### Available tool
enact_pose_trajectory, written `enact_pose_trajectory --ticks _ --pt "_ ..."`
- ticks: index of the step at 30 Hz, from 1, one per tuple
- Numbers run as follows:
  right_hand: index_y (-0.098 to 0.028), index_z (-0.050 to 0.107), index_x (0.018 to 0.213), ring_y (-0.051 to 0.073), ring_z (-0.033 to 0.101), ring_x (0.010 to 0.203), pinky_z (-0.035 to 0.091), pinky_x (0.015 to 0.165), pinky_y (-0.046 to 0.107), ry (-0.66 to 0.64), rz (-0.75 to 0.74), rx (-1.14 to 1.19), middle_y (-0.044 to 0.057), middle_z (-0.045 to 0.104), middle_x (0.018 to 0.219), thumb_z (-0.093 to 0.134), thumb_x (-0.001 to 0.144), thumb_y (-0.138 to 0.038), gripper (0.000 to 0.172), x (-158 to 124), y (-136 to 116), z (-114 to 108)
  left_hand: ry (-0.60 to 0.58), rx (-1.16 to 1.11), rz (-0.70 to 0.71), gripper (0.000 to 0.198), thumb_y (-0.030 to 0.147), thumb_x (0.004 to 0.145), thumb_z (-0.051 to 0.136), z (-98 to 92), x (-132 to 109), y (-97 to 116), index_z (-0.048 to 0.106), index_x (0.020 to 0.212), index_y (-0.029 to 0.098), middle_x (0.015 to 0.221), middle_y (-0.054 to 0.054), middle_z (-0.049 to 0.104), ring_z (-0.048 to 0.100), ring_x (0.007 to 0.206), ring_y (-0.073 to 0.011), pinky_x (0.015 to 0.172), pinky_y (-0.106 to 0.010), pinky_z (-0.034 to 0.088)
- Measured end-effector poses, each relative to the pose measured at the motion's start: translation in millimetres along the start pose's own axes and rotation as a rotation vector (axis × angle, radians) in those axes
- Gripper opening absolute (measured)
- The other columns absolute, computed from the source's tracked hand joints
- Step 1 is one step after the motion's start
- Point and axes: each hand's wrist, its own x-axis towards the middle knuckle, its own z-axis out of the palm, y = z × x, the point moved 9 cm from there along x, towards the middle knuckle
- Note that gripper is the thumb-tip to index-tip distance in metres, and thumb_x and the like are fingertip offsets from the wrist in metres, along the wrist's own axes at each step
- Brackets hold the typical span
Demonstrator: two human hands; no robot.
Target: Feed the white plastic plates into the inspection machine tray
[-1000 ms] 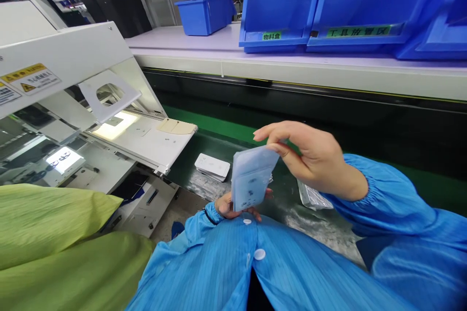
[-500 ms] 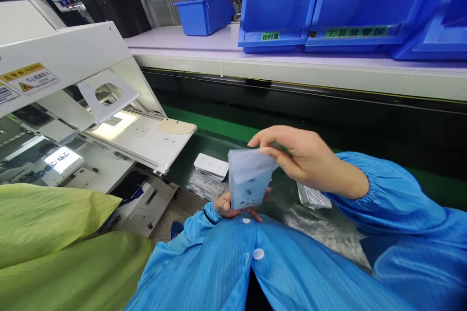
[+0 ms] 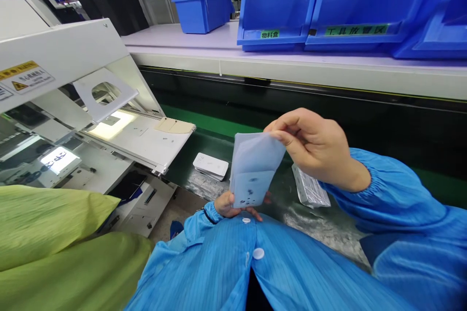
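In front of my chest, my left hand is closed around the lower part of a stack of thin rectangular panels with small dark marks. My right hand pinches the upper right corner of a translucent film between thumb and fingertips. That film rises from the panels, still overlapping them. Left of the held stack, a pile of white rounded-corner panels lies on the green surface. A bundle in clear wrap rests below my right wrist.
White equipment with a lit panel stands at left, beside a person's yellow-green sleeve. Beyond the green work surface runs a shelf edge carrying blue bins.
My right hand has moved up and slightly right, drawing the film's top edge higher. More of the wrapped bundle shows. My left hand stays nearly in place.
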Motion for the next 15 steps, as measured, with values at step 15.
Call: enact_pose_trajectory --ticks 15 --pt "-0.025 0.066 0.084 0.018 0.066 0.073 0.057 0.062 0.032 0.086 0.230 0.408 0.001 0.069 0.082 0.065 0.078 -0.038 0.015 -19 46 13 0.047 0.015 -0.011 0.101 0.060 0.047 0.073 -5.3 2 0 0.038 0.131 0.016 0.141 -0.022 0.030 0.029 0.124 -0.0478 0.075 -0.051 0.046"
